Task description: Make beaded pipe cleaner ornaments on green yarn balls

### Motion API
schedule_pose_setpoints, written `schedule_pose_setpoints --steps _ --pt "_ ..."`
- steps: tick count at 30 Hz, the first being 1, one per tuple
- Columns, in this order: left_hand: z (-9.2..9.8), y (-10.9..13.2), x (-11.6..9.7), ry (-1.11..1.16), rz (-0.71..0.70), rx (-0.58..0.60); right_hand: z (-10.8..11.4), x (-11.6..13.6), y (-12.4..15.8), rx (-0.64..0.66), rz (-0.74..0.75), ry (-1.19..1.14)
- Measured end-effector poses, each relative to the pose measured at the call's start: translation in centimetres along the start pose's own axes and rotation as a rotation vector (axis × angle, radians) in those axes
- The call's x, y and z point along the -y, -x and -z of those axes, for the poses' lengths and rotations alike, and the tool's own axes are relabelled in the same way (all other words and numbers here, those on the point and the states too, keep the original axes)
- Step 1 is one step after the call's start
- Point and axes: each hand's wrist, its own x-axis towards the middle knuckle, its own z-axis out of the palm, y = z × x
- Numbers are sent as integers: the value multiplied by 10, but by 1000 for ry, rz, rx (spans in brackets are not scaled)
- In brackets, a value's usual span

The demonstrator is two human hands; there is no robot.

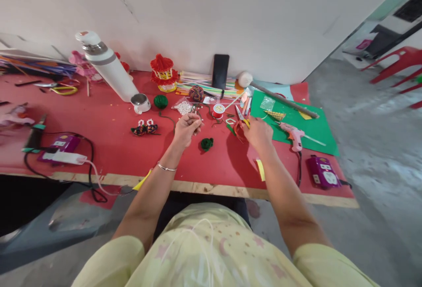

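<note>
My left hand (187, 128) hovers over the middle of the red table, fingers pinched together; what they hold, if anything, is too small to make out. My right hand (258, 132) is closed on scissors with yellow and red handles (245, 122), their blades pointing up and left. Below and between the hands lies a dark green yarn bundle (207, 144). A red thread spool (218, 111) stands between them, farther back. Behind my left hand is a bag of white beads (183, 107). Two dark yarn pieces with white bead loops (144, 128) lie to the left.
A white bottle (110, 69) and a metal cup (140, 103) stand at the left back. A phone (220, 71) leans on the wall. On the right are a green sheet (316, 133), a pink glue gun (293, 135) and a purple socket box (323, 172). Cables cross the left side.
</note>
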Motion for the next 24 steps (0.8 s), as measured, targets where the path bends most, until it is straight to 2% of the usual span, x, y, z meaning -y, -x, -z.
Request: schedule_pose_setpoints --steps 2,5,8,11,15,20,24 --pt "-1 1 2 9 14 44 4 18 7 -18 127 -215" --pt "0 3 4 -5 30 126 4 49 15 185 423 -671" --pt "2 5 5 -52 61 200 -5 72 17 259 561 -813" --pt "2 6 4 -79 80 226 -16 79 14 275 545 -784" --pt "2 4 3 -88 103 242 -25 76 13 221 473 -842" --pt "2 3 3 -208 143 288 -35 72 14 170 464 -868" --pt "1 2 6 -227 60 205 -46 69 13 151 484 -720"
